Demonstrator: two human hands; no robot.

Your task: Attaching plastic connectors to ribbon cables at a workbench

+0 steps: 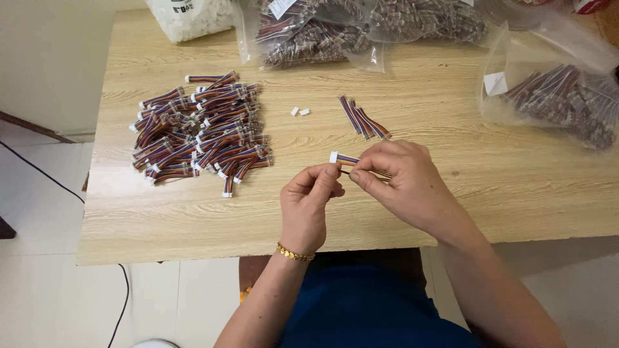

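Observation:
My left hand (308, 205) and my right hand (405, 183) meet over the middle of the wooden table (451, 212). Together they pinch a short multicoloured ribbon cable (347, 160) with a small white connector (333, 157) on its left end. The left fingertips sit just under the connector; the right thumb and forefinger grip the wires beside it. A few loose wire bundles (363, 120) lie just beyond my hands. Two tiny white connectors (300, 111) rest to their left. A gold bracelet circles my left wrist.
A large pile of finished cables with white ends (201, 133) covers the table's left part. Clear plastic bags of wires lie at the back (361, 29) and at the right (561, 96). A bag of white parts (190, 16) stands at the back left. Tiled floor lies to the left.

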